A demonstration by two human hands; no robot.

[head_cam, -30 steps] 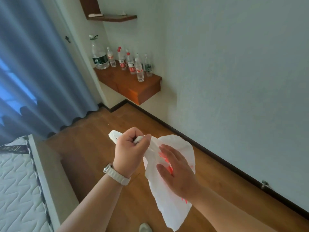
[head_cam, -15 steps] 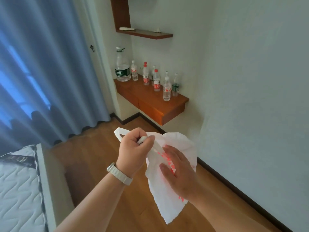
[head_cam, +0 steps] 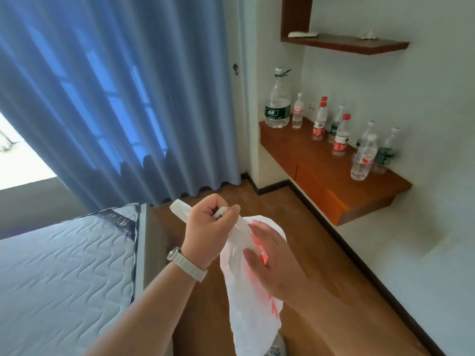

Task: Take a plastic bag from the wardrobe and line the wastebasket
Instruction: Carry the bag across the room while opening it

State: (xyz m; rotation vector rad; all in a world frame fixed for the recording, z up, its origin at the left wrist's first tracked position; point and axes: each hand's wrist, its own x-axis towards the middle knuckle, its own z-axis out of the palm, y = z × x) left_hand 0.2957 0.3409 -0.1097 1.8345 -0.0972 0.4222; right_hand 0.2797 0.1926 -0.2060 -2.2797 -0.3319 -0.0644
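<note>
With my left hand [head_cam: 208, 223] fisted round the handle of the plastic bag [head_cam: 253, 319] and my right hand [head_cam: 273, 264] flat against it, a hard tug could tear it.

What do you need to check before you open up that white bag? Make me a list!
1. Left hand grips the plastic bag by its handle: ok.
2. Right hand rests flat on the bag's front: ok.
3. Bag mouth spread open: not ok, it is bunched in the fist.
4. Wastebasket in sight: not ok, none shows in this view.
5. Bag free of holes: cannot tell.
</note>
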